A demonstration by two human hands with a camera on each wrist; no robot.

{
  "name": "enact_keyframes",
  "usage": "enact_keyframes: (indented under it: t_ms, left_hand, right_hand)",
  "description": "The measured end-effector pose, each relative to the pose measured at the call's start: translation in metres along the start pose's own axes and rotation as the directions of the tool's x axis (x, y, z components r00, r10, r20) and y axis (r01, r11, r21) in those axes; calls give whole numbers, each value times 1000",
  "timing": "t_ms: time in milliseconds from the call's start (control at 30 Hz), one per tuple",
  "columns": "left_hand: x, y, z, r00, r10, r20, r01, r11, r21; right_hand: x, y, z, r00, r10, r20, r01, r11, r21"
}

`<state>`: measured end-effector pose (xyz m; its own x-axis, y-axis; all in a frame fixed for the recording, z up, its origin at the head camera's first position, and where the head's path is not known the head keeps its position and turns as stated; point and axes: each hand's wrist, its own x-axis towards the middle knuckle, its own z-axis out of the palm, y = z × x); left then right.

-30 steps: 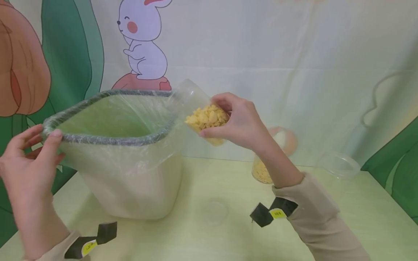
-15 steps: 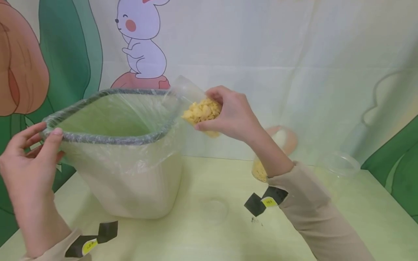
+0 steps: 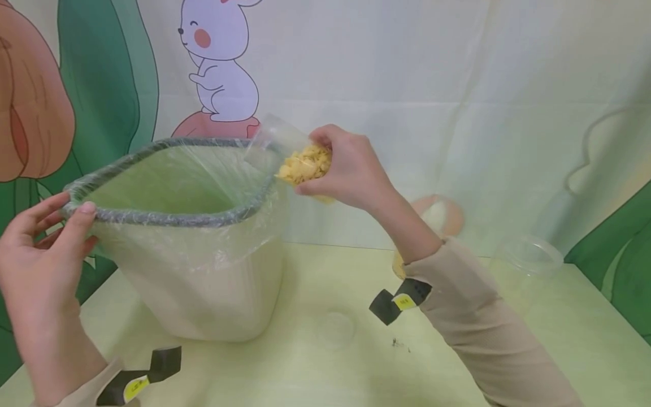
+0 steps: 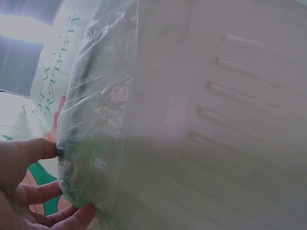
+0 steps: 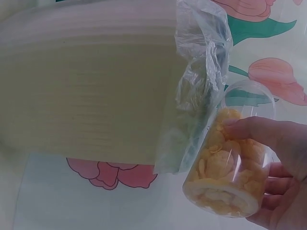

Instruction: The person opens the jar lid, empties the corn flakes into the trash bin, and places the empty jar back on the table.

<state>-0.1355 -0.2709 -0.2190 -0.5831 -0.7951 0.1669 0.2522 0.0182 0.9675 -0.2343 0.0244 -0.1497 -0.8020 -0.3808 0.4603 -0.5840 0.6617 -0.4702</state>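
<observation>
We seem poised to pour: our right grip point(image 3: 351, 169) clasps the tilted jar point(image 3: 287, 141) of flakes point(image 3: 307, 164) at the right of the bin point(image 3: 213, 282); our left grip point(image 3: 46, 249) pinches its left rim. Steeper tipping seems needed.

A cartoon-rabbit backdrop point(image 3: 366, 73) behind a pale table point(image 3: 285, 373) suggests a staged tabletop setting.

Pale green table point(image 3: 335, 376), lined bin point(image 3: 203, 288), clear disc point(image 3: 335, 330), half-hidden jar point(image 3: 399, 265), clear container point(image 3: 533, 257)
</observation>
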Motion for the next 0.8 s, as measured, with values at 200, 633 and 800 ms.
enact_keyframes:
  t_ms: [200,633,800]
  left_hand:
    - [0,0,1,1000,12,-8,-12,1000,-17]
    - [1,1,1,1000,-25,-19,24,999,-35]
    - [0,1,2,1000,-16,-17,15,998,-58]
  right_hand:
    - [7,-3,4,1000,-26,3,27,998,-58]
    - [19,-19,3,998,-51,48,61,967,-246]
    - [25,-24,4,996,-52,69,71,948,-310]
